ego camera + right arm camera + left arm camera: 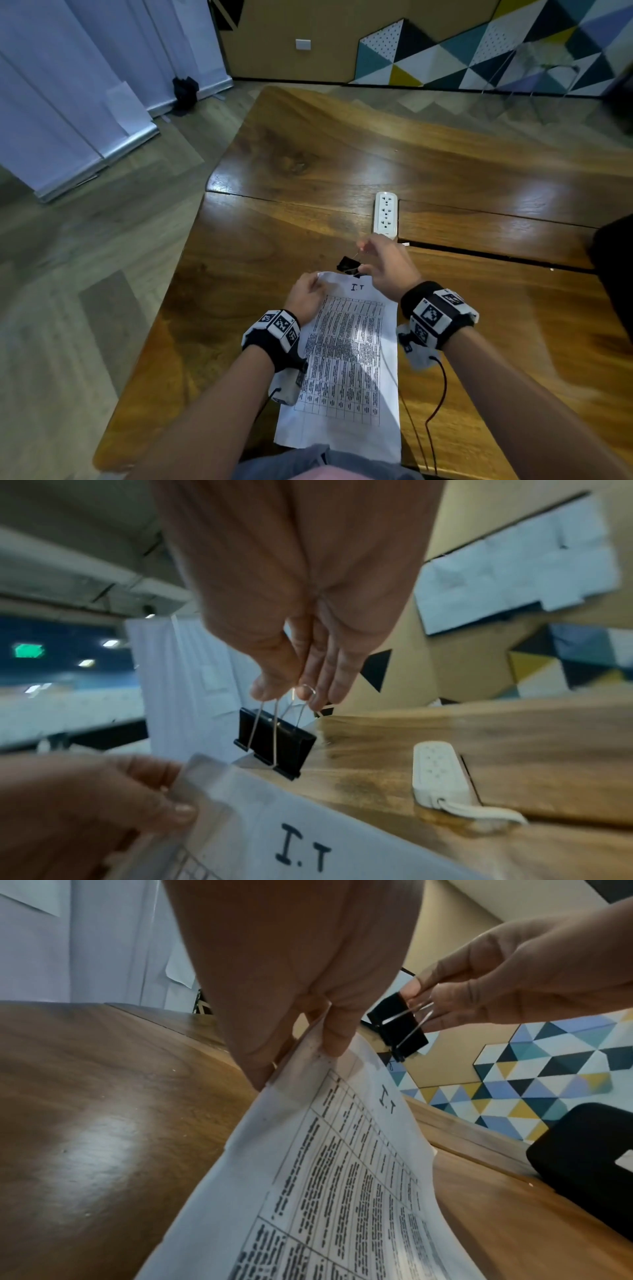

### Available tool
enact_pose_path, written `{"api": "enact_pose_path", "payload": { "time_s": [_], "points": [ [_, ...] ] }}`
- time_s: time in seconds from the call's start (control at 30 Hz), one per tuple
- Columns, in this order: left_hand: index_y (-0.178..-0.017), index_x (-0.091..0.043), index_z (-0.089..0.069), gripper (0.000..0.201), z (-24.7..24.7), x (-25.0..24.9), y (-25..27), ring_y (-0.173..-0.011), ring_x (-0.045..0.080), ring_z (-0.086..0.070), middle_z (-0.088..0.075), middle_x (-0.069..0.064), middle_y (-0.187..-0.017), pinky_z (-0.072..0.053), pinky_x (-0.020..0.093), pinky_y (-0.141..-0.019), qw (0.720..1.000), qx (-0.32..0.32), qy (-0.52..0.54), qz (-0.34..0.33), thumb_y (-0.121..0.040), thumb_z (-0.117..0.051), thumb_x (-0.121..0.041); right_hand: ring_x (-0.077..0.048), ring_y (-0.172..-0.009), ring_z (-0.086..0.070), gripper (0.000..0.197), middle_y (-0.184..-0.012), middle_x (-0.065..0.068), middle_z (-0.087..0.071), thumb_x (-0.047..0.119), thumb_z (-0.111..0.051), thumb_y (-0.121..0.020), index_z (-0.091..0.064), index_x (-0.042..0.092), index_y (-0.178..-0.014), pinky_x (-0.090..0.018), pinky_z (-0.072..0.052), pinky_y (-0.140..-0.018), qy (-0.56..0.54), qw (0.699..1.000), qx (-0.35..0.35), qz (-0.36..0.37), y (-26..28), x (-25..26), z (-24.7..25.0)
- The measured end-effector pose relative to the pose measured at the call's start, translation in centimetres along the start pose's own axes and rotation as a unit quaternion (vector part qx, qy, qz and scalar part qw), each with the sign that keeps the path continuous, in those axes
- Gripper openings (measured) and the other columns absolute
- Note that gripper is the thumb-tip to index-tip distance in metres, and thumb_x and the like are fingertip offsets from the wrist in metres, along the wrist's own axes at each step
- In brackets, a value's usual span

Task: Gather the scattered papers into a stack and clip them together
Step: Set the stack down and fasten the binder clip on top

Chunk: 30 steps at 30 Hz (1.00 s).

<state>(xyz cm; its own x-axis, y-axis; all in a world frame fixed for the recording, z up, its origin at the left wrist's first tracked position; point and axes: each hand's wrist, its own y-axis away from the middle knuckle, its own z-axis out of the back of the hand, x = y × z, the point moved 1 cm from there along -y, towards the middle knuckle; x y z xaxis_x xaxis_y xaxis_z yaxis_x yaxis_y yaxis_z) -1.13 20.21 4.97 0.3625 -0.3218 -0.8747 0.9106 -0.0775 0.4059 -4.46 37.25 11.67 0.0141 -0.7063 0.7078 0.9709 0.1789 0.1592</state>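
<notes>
We take the white power strip (386, 216) lying on the glossy brown wooden table (308, 164) as our mark. Beyond it and to its left we see bare tabletop — open passage. Just near of it, the right hand (385, 265) with its black binder clip (347, 265) and the left hand (305, 296) pinching the stack of printed white papers (346, 359) fill the way. Far to its right, a black object (615, 274) blocks the table edge.
</notes>
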Motion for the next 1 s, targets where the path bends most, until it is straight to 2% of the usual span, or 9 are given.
{"api": "enact_pose_path", "payload": {
  "time_s": [0.07,0.17,0.27,0.37,0.5,0.63,0.73,0.83,1.0],
  "points": [
    [-0.102,0.002,-0.064,0.029,0.2,-0.4,0.3,-0.095,0.031,-0.062,-0.065,0.018,-0.102,-0.05,0.051,-0.092,0.999,0.008,0.031,-0.02,-0.089,-0.055,-0.022,-0.01,-0.104,-0.053,0.039,-0.117,0.003,-0.054,-0.01,-0.053,-0.084,-0.055,0.016,-0.113,-0.015,-0.049,-0.078,0.036,0.999,0.015,0.037,0.0,0.4,0.1],
    [-0.095,0.0,-0.065,0.022,0.5,-0.9,0.7,-0.079,0.02,-0.056,-0.062,0.006,-0.083,-0.049,0.029,-0.072,0.998,0.003,0.056,-0.031,-0.085,-0.062,-0.019,-0.017,-0.107,-0.058,0.042,-0.115,0.0,-0.054,-0.017,-0.049,-0.081,-0.058,0.015,-0.107,-0.029,-0.056,-0.085,0.07,0.994,0.033,0.079,-0.2,0.7,0.3],
    [-0.092,0.004,-0.059,0.022,0.4,-1.0,1.0,-0.07,0.016,-0.05,-0.056,0.002,-0.075,-0.043,0.011,-0.058,0.997,-0.001,0.049,-0.06,-0.086,-0.061,-0.018,-0.016,-0.097,-0.063,0.044,-0.114,-0.001,-0.055,-0.019,-0.048,-0.08,-0.059,0.019,-0.099,-0.027,-0.058,-0.078,0.087,0.992,0.045,0.076,-0.5,0.7,0.2],
    [-0.083,-0.006,-0.053,0.013,0.3,-1.0,1.2,-0.058,0.009,-0.044,-0.051,-0.005,-0.068,-0.039,0.009,-0.046,0.996,-0.002,0.038,-0.076,-0.089,-0.057,-0.016,-0.011,-0.087,-0.064,0.043,-0.124,-0.006,-0.054,-0.017,-0.053,-0.079,-0.06,0.022,-0.097,-0.024,-0.058,-0.075,0.109,0.99,0.051,0.077,-0.7,0.9,0.0],
    [-0.069,-0.019,-0.042,0.026,0.1,-1.0,1.0,-0.053,0.008,-0.04,-0.046,-0.006,-0.064,-0.036,0.014,-0.048,0.996,-0.014,0.019,-0.09,-0.089,-0.058,-0.018,-0.014,-0.087,-0.063,0.037,-0.107,-0.005,-0.061,-0.015,-0.056,-0.078,-0.063,0.017,-0.095,-0.03,-0.058,-0.077,0.126,0.984,0.073,0.099,-0.7,1.7,0.3],
    [-0.077,-0.019,-0.041,0.026,0.1,-1.0,1.1,-0.061,0.009,-0.047,-0.051,-0.003,-0.075,-0.041,0.017,-0.053,0.996,-0.07,0.008,-0.06,-0.084,-0.066,-0.019,-0.012,-0.084,-0.065,0.035,-0.099,-0.001,-0.061,-0.016,-0.055,-0.078,-0.063,0.014,-0.095,-0.033,-0.059,-0.074,0.087,0.986,0.111,0.087,-1.1,1.7,0.4],
    [-0.092,-0.013,-0.044,0.026,0.4,-1.2,1.6,-0.072,0.009,-0.055,-0.055,0.0,-0.086,-0.05,0.015,-0.06,0.996,-0.059,0.021,-0.062,-0.082,-0.067,-0.02,-0.012,-0.088,-0.066,0.033,-0.101,-0.004,-0.065,-0.007,-0.059,-0.081,-0.06,0.02,-0.1,-0.037,-0.059,-0.078,0.083,0.981,0.164,0.059,-1.5,1.0,0.4],
    [-0.107,-0.012,-0.048,0.037,0.7,-0.9,2.1,-0.08,0.016,-0.061,-0.06,0.001,-0.085,-0.055,0.026,-0.071,0.996,-0.053,0.037,-0.056,-0.078,-0.071,-0.013,-0.014,-0.099,-0.063,0.017,-0.106,0.001,-0.065,0.012,-0.067,-0.081,-0.061,0.02,-0.095,-0.039,-0.052,-0.091,0.089,0.976,0.189,0.058,-1.7,0.9,0.9],
    [-0.096,-0.011,-0.063,0.021,1.0,-1.8,1.8,-0.08,0.008,-0.061,-0.064,-0.006,-0.085,-0.052,0.015,-0.07,0.993,-0.084,0.009,-0.086,-0.077,-0.071,-0.011,-0.015,-0.129,-0.048,0.008,-0.136,0.004,-0.056,0.016,-0.064,-0.085,-0.062,0.011,-0.078,-0.042,-0.029,-0.108,0.088,0.981,0.158,0.074,-1.3,0.9,0.6]
  ]
}}
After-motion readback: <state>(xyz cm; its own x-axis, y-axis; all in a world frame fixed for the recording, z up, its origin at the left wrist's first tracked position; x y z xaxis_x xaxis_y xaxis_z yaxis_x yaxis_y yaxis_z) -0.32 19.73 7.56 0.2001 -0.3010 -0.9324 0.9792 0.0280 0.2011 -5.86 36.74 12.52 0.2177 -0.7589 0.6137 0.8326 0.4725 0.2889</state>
